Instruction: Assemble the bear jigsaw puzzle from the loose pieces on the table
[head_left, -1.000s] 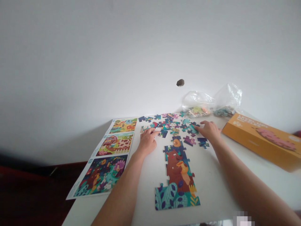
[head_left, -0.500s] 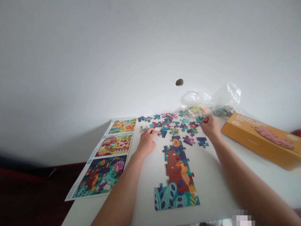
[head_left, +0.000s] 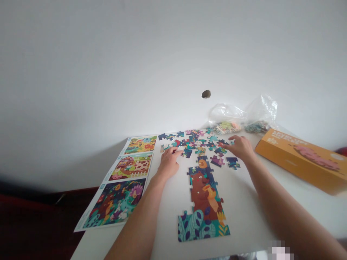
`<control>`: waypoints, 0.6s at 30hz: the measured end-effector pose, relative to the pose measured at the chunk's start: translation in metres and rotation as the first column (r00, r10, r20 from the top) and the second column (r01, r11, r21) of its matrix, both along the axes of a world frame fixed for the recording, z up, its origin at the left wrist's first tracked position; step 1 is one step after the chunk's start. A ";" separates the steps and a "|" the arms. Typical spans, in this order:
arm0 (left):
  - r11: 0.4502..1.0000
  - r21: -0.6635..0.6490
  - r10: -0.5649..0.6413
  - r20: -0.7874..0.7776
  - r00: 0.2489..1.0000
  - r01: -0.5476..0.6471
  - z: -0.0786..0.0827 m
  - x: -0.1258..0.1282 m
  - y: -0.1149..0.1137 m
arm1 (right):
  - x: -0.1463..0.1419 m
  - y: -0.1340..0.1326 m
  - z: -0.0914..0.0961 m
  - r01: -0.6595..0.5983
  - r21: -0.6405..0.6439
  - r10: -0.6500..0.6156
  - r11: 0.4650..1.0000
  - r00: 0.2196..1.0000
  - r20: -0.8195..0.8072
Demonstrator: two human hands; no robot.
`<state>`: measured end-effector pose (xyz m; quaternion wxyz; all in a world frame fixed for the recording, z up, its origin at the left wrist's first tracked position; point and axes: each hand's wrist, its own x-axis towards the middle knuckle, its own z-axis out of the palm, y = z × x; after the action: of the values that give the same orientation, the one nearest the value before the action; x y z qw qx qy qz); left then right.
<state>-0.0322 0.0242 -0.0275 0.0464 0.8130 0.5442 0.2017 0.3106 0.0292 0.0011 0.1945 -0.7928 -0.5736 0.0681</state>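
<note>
A partly joined puzzle (head_left: 204,202) showing a brown bear and leaves lies on the white table (head_left: 244,213). Beyond it are several loose pieces (head_left: 197,142) scattered near the wall. My left hand (head_left: 169,161) rests on the table at the left edge of the loose pieces, fingers curled, fingertips touching a piece. My right hand (head_left: 240,148) lies palm down at the right of the scatter, fingers stretched toward the pieces, nothing seen in it.
A sheet with three reference pictures (head_left: 123,180) lies at the table's left edge. Two clear plastic bags (head_left: 241,119) of pieces sit by the wall. An orange box (head_left: 306,159) lies at the right. A dark spot (head_left: 206,94) marks the wall.
My right hand went back toward the bags, then came forward and left again to the loose pieces with fingers stretched flat. My left hand stayed in place.
</note>
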 end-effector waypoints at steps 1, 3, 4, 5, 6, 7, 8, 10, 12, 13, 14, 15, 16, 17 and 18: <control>1.000 -0.002 0.000 0.000 1.000 0.000 -0.001 0.000 0.000 | -0.002 0.000 -0.001 -0.036 -0.014 0.036 0.999 0.999 0.005; 1.000 0.000 0.002 0.002 1.000 -0.002 -0.002 0.000 0.001 | -0.008 0.000 -0.005 -0.066 -0.040 0.067 0.997 0.998 0.020; 1.000 0.002 0.003 0.003 1.000 -0.003 -0.002 -0.001 0.001 | -0.011 0.000 -0.006 -0.071 -0.048 0.072 0.996 0.997 0.027; 1.000 0.003 0.003 0.004 1.000 -0.003 -0.003 -0.001 0.002 | -0.013 0.000 -0.007 -0.072 -0.049 0.074 0.996 0.997 0.036; 1.000 0.004 0.004 0.004 1.000 -0.004 -0.003 -0.001 0.002 | -0.016 0.000 -0.008 -0.071 -0.044 0.073 0.996 0.996 0.048; 1.000 0.005 0.004 0.003 1.000 -0.004 -0.003 -0.001 0.002 | -0.017 0.000 -0.008 -0.073 -0.035 0.075 0.997 0.995 0.061; 1.000 0.006 0.005 0.002 1.000 -0.005 -0.004 -0.001 0.002 | -0.018 0.000 -0.007 -0.078 -0.026 0.080 0.997 0.994 0.072; 1.000 0.010 0.007 -0.002 1.000 -0.007 -0.004 -0.001 0.002 | -0.018 -0.001 -0.003 -0.113 -0.020 0.115 0.993 0.990 0.083; 1.000 0.014 0.010 -0.006 1.000 -0.010 -0.004 -0.001 0.002 | -0.014 -0.002 0.000 -0.178 -0.047 0.182 0.983 0.980 0.086; 1.000 0.013 0.009 -0.006 1.000 -0.009 -0.005 -0.001 0.002 | -0.012 -0.003 0.000 -0.210 -0.068 0.215 0.975 0.973 0.088; 1.000 0.011 0.007 -0.005 1.000 -0.007 -0.005 -0.001 0.002 | -0.010 -0.003 0.000 -0.235 -0.090 0.243 0.968 0.966 0.089; 1.000 0.008 0.002 -0.004 1.000 -0.002 -0.004 -0.001 0.002 | -0.008 -0.004 0.000 -0.255 -0.111 0.265 0.961 0.961 0.085; 1.000 0.006 -0.001 -0.002 1.000 0.001 -0.003 0.000 0.001 | -0.006 -0.004 -0.001 -0.268 -0.127 0.279 0.955 0.957 0.078; 1.000 0.008 0.003 0.002 1.000 -0.003 -0.001 0.000 0.000 | -0.006 -0.004 -0.002 -0.276 -0.138 0.288 0.951 0.955 0.071; 1.000 0.021 0.015 0.010 1.000 -0.015 0.001 0.002 -0.001 | -0.005 -0.004 -0.002 -0.281 -0.147 0.293 0.948 0.954 0.066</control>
<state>-0.0306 0.0232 -0.0260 0.0390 0.8083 0.5481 0.2117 0.3053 0.0255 -0.0013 0.1031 -0.7143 -0.6849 0.1001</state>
